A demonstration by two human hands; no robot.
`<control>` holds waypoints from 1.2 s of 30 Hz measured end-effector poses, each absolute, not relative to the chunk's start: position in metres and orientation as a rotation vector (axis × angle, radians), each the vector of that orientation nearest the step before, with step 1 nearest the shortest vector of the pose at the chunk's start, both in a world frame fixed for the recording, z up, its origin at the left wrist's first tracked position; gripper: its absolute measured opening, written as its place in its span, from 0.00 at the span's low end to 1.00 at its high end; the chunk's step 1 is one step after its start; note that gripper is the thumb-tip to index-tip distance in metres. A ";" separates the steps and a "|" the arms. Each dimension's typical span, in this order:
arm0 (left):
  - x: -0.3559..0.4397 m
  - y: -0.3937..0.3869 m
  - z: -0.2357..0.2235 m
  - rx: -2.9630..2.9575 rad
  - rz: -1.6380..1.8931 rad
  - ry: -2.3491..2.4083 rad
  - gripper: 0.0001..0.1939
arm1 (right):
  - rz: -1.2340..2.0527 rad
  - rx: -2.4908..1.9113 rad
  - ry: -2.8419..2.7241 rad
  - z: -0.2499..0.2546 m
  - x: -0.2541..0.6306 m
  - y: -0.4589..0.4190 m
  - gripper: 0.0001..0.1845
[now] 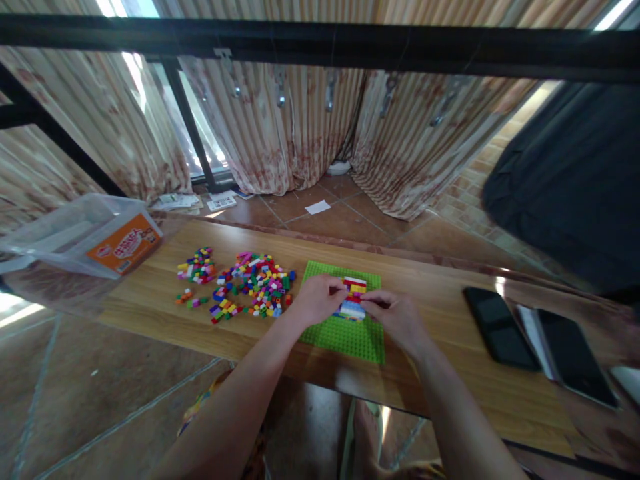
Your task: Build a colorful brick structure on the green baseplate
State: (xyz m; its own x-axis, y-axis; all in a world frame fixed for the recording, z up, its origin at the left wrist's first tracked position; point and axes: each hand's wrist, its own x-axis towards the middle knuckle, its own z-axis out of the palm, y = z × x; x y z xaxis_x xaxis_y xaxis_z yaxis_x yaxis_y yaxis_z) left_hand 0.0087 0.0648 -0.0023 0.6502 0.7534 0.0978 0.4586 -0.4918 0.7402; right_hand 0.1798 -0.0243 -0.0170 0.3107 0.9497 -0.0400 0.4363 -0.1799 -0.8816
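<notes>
L hand (321, 298) & R hand (395, 315) flank the multicolour brick build (356, 289), fingertips at its opp. edges; can't tell if either pinches a brick or just steadies. Build is betw. the two grips, on the green studded baseplate (345, 343), w/ bare studs just below both hands. Loose toy bricks (260, 280) lie left of L hand on the wooden tabletop (445, 293). Prob. best: brace build w/ L fingertips, line up studs sq. first, press straight down w/ R, no sideways shove, esp. nr edges.
</notes>
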 end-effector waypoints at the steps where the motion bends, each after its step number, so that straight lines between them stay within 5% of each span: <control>1: 0.009 0.065 -0.002 2.176 0.539 0.936 0.12 | 0.799 -1.770 -1.245 -0.018 0.180 -0.024 0.15; 21: 0.022 0.060 0.007 2.134 0.457 1.122 0.08 | 1.134 -1.671 -0.592 -0.015 0.171 -0.022 0.14; 36: -0.007 0.075 -0.005 1.988 0.696 1.005 0.13 | 1.027 -1.562 -0.483 -0.008 0.187 -0.027 0.19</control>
State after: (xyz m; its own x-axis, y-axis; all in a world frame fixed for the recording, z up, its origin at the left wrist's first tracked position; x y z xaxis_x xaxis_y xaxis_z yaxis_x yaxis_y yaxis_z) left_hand -0.0066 0.0750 -0.0045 0.5361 0.8358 0.1181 0.4052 -0.3776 0.8326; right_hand 0.1866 -0.0266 -0.0083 0.5329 0.7715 -0.3475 -0.2236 -0.2676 -0.9372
